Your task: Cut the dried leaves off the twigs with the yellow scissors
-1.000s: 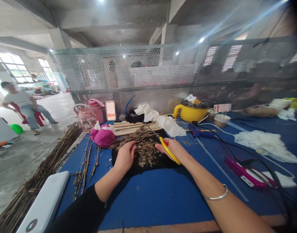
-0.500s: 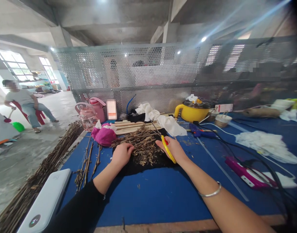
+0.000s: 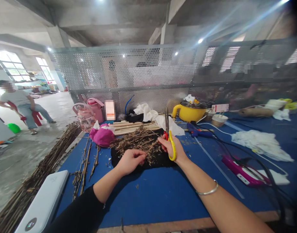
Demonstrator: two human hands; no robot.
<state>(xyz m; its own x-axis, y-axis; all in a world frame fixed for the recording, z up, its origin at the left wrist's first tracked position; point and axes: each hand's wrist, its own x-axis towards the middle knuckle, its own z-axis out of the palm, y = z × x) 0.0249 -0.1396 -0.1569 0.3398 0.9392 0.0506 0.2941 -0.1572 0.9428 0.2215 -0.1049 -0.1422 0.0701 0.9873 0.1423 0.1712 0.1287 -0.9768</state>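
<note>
My right hand [image 3: 174, 149] is closed around scissors [image 3: 172, 144] with yellow and red handles, their blades pointing up and away. Its thumb and finger also pinch the end of a dried plant stem [image 3: 152, 146]. At the stem's lower end, the fingertips of my left hand [image 3: 130, 161] are pressed together on it. Both hands are above a black cloth [image 3: 160, 160]. A heap of dried, brittle stalks [image 3: 129, 139] lies on that cloth, just beyond my left hand.
Pale sticks [image 3: 124, 130] and a purple cloth bundle [image 3: 102, 136] lie behind the heap. A yellow pot [image 3: 191, 113], a blue glue gun [image 3: 197, 131] and a magenta power strip [image 3: 243, 173] are on the right. A white power bank [image 3: 45, 197] is at left. A person [image 3: 19, 103] sits beyond.
My left hand has moved right, closer to my right hand. The scissors have swung from pointing left to pointing upward, and a stem now shows between my hands.
</note>
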